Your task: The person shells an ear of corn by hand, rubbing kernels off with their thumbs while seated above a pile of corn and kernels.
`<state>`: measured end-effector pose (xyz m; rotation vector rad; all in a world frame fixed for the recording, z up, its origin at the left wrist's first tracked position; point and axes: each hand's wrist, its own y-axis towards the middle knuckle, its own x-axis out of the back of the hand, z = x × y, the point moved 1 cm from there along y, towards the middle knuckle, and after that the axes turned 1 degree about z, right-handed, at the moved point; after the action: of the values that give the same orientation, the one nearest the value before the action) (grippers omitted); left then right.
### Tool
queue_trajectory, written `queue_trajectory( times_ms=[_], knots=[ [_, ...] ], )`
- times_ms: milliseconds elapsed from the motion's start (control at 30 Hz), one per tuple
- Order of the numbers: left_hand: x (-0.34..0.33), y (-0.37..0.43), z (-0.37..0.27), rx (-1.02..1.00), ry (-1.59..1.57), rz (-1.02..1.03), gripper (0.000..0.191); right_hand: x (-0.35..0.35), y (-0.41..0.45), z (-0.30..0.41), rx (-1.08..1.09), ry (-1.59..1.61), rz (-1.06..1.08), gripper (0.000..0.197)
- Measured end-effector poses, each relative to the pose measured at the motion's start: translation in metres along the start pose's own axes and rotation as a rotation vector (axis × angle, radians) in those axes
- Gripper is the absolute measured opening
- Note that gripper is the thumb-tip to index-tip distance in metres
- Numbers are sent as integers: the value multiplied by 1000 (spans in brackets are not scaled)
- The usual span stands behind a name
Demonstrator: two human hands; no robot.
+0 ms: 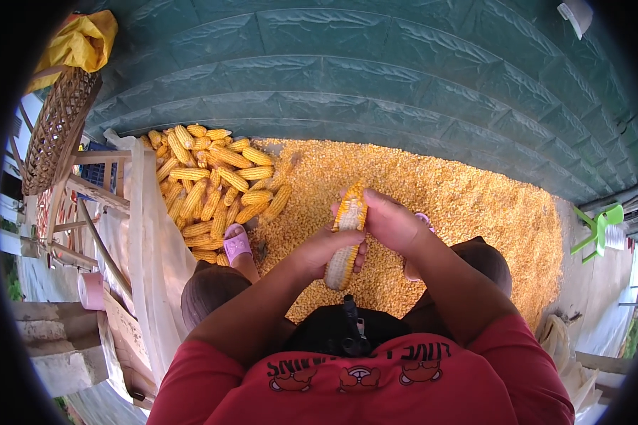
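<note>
A partly shelled ear of corn [349, 234] is held lengthwise between my two hands, above a wide spread of loose corn kernels [446, 223]. Its pale cob shows along the upper face, with yellow kernels left at the tip and along both edges. My left hand [327, 247] wraps the lower half, its thumb lying across the bare cob. Near the tip, my right hand [391, 218] presses its thumb against the kernels on the right side; its other fingers are mostly hidden. A pile of whole corn ears [212, 180] lies to the left.
A teal patterned wall [351, 74] runs behind the kernels. On the left stand a wooden frame [98, 186] draped with a white sheet [149, 239], a woven basket [58, 127] and a pink bucket [91, 291]. A green plastic chair [598, 231] is at the right.
</note>
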<state>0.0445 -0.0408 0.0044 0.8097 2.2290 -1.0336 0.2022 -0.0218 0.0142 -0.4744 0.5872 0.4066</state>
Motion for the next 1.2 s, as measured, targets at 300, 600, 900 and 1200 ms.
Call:
queue_trajectory(
  times_ms=[300, 600, 900, 1200],
  knots=[
    [2, 1, 6, 43, -18, 48, 21, -7, -4, -5, 100, -419, -69, 36],
    [8, 6, 3, -145, 67, -27, 26, -4, -4, 6, 104, -110, -254, 42],
    [16, 6, -13, -246, -41, -5, 40, -31, -18, -3, -105, -585, 47, 70],
    [10, 16, -18, -462, 58, -175, 52, -33, -8, -17, 40, -1360, -360, 62]
  ],
)
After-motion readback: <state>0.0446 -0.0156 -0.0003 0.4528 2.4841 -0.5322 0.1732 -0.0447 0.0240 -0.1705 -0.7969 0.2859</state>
